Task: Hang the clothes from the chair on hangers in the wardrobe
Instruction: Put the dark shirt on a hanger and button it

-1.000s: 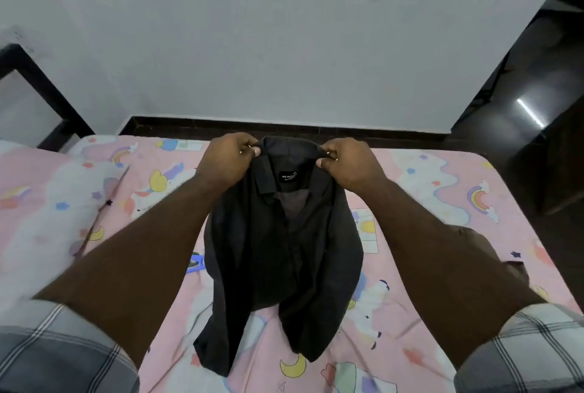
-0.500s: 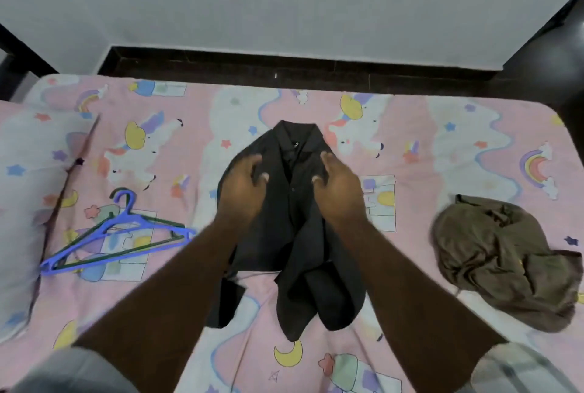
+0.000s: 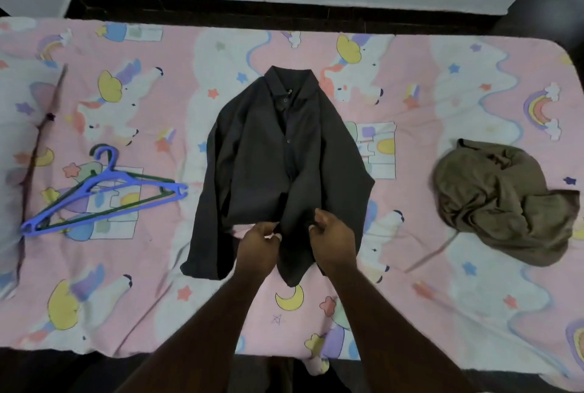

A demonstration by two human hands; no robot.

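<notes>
I see a bed (image 3: 410, 83) with a pink unicorn sheet; on it lie a dark shirt (image 3: 278, 152) at the middle, hangers (image 3: 104, 193) left, a brown garment (image 3: 502, 200) right.

Dark collared shirt (image 3: 278, 152) was laid flat mid-bed, collar away. Olive garment (image 3: 502, 200) was crumpled right; blue hanger (image 3: 104, 193) and green hanger (image 3: 148, 190) were stacked left.

Both bare forearms reach forward, converging toward the shirt's (image 3: 284, 155) lower hem. The left hand (image 3: 257, 249) pinches the hem's edge with curled fingers; the right hand (image 3: 331, 244), just beside it (knuckles up), grips the fabric likewise.
</notes>
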